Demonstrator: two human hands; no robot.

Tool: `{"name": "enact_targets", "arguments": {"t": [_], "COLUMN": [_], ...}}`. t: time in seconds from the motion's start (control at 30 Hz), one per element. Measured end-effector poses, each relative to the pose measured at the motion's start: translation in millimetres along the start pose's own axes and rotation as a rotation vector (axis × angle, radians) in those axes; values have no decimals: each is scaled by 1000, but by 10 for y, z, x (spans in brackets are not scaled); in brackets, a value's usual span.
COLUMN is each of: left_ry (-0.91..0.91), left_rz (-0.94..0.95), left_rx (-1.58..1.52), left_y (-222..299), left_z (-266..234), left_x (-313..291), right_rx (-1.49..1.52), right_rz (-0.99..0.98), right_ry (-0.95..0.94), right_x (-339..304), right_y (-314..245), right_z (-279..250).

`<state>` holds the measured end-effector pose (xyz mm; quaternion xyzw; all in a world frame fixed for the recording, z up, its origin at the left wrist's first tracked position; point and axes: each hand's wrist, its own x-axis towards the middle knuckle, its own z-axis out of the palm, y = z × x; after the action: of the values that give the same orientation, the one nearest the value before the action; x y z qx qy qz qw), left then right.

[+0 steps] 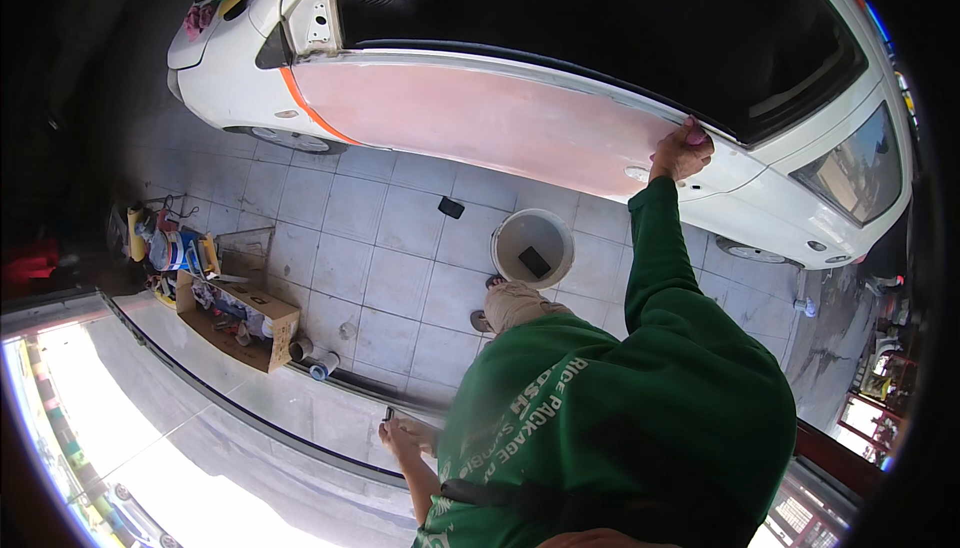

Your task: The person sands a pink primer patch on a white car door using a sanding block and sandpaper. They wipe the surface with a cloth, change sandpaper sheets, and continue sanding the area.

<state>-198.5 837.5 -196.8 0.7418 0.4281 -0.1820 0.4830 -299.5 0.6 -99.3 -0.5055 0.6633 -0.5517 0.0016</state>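
My right hand (683, 152) reaches out in a long green sleeve to the white car's side (725, 163), just under the rear part of the window. Its fingers are closed on a small pink piece (696, 135), cloth or pad, I cannot tell which. Beside it is the door handle area (637, 174), at the end of the door's matte pinkish patch (450, 113). Low on the left, my left hand (402, 438) is near my body with fingers bent together. A small dark bit shows at its fingertips, too small to name.
A whitish bucket (497, 248) with a dark rectangular piece (534, 263) inside stands by my feet. Another dark block (451, 208) lies on the tiled floor (395, 278). A cardboard box (228, 336) of odds and ends and a small roll (324, 366) are at left.
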Motion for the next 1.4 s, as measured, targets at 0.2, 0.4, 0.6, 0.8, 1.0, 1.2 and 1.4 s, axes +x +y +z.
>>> {"name": "enact_targets", "arguments": {"t": [0.2, 0.4, 0.6, 0.8, 1.0, 1.2, 1.4], "left_ry": [-303, -691, -924, -1278, -1837, -2187, -2314], "left_rz": [224, 581, 836, 1007, 1010, 1110, 679], "left_rx": [-6, 272, 733, 976, 1295, 1451, 1436], "left_y": [1988, 3697, 5319, 6395, 6985, 7420, 7712], "left_z": [1199, 2363, 3131, 3910, 4681, 5060, 4897], "left_x": [388, 835, 917, 886, 1216, 1666, 1871], "right_rx": [-24, -120, -151, -75, 294, 813, 881], "right_rz": [29, 115, 223, 279, 846, 1404, 1228], "right_ry": [61, 159, 178, 110, -296, -56, -256], "right_x": [-835, -1492, -2278, -3150, -4278, -5719, -6787], "right_y": [-547, -1134, -1913, -2644, -3331, -3979, -5113], "right_z": [315, 547, 771, 976, 839, 276, -11]}}
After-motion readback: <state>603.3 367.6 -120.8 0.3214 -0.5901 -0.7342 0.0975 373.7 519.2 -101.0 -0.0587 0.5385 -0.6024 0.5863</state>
